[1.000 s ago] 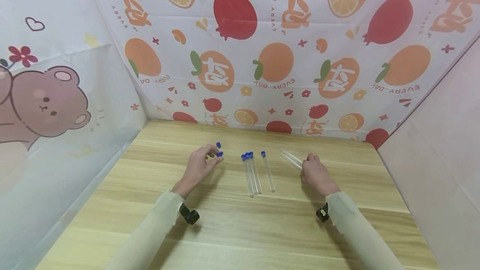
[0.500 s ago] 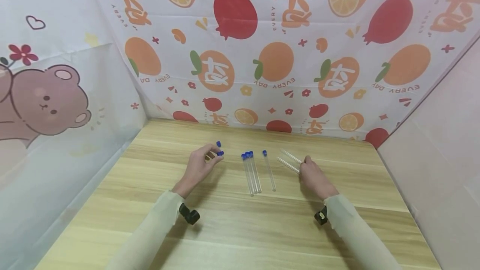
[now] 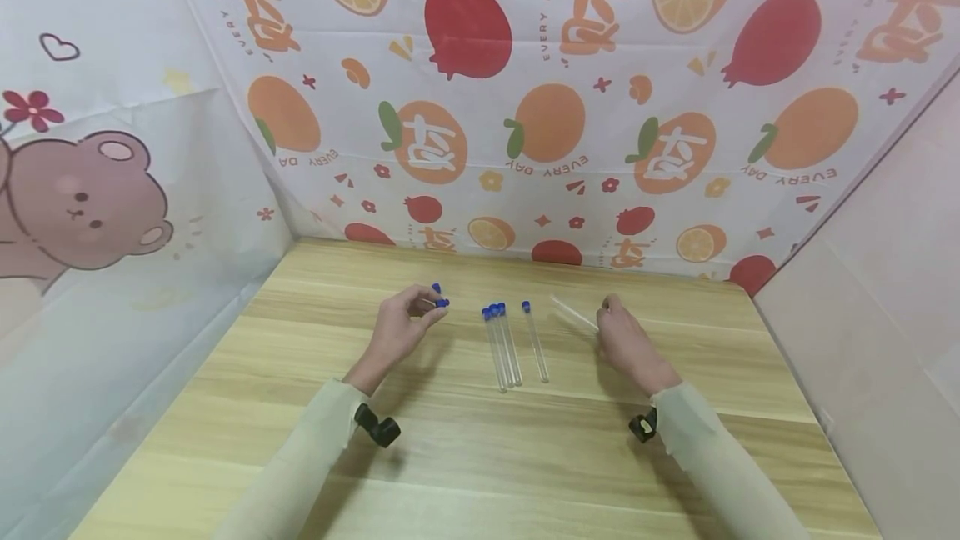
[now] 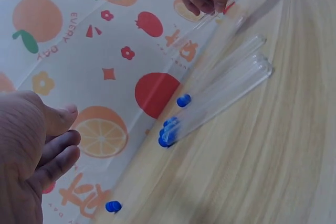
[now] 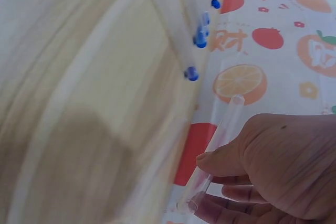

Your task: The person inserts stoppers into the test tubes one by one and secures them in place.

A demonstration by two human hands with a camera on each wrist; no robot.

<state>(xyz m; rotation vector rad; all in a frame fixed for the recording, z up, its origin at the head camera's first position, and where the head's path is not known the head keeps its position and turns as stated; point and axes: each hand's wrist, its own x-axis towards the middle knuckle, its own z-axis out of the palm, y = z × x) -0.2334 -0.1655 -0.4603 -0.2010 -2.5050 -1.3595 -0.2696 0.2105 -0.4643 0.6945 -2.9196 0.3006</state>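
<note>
Wooden table (image 3: 465, 457) fills the space in front of the person, backed by a fruit-printed cloth (image 3: 525, 107). On it lie capped tubes (image 3: 501, 348), three together and one just beside them. The right hand (image 3: 626, 340) pinches an uncapped clear tube (image 3: 573, 313) between thumb and fingers, lifted off the wood, pointing toward the capped ones. The left hand (image 3: 401, 332) pinches a small blue cap (image 3: 442, 302) at its fingertips; another blue cap (image 3: 436, 288) lies just beyond.
</note>
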